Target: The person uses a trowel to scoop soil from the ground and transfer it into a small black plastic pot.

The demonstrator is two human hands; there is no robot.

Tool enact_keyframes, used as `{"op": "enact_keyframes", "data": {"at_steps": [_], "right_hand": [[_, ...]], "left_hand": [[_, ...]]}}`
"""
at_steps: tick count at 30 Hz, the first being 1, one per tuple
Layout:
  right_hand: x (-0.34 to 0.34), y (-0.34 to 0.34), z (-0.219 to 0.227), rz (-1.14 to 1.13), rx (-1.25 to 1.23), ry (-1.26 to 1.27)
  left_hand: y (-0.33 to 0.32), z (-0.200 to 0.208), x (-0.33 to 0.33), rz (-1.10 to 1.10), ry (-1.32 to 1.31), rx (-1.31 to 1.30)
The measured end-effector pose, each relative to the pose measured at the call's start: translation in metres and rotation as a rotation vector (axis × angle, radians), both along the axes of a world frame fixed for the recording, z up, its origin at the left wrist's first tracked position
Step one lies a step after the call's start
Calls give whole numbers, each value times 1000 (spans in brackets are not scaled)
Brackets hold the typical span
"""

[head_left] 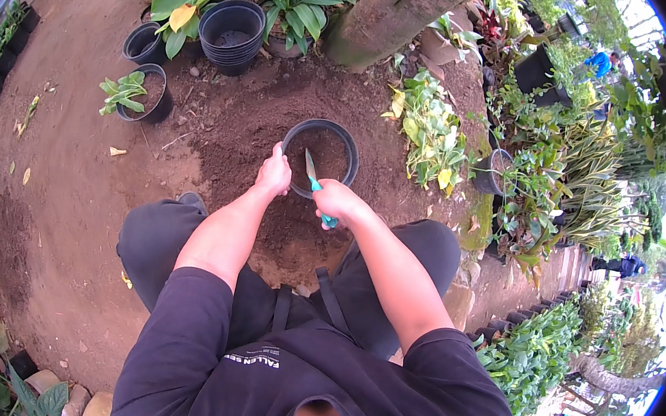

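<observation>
A round black plastic plant pot [354, 157] is in front of me on the ground, with dark soil [330, 159] inside it. My left hand [274, 173] grips the pot's left rim, the thumb up by the edge. Closed around the turquoise handle of a small hand trowel [311, 165], my right hand [338, 202] is at the pot's near right rim. The trowel's narrow, pointed blade extends over the soil within the pot. Loose dark soil [236, 129] is heaped around the pot.
Beyond the pot stand a stack of black pots [231, 35] and a potted seedling [149, 99]. A tree trunk [393, 19] rises at the far side. Uprooted leafy cuttings [430, 129] lie to the right, near dense plants. A person [627, 266] is in the right background.
</observation>
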State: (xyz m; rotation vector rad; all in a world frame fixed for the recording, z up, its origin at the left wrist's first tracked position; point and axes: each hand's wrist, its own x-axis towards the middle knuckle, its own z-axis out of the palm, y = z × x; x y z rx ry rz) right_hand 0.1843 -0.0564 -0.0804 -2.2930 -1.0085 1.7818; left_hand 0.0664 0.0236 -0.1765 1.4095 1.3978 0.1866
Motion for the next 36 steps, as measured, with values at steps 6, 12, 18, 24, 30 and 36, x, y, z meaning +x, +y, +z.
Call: {"op": "enact_keyframes", "data": {"at_steps": [6,12,18,24,30,36], "right_hand": [[-21,9,-14,-329,17,179],[-43,20,-2,-387,106,119],[-26,22,-19,-354,61,209],[-35,34,-28,-321,51,269],[-42,23,4,-473,119,234],[-16,18,-15,-455,81,342]], "left_hand": [[12,8,-2,-84,-53,-109],[16,8,-6,6,-175,-196],[12,20,2,-16,-173,-226],[18,-2,-5,-38,-138,-104],[20,5,-10,-71,-191,-157],[17,15,-3,-76,-207,-245]]}}
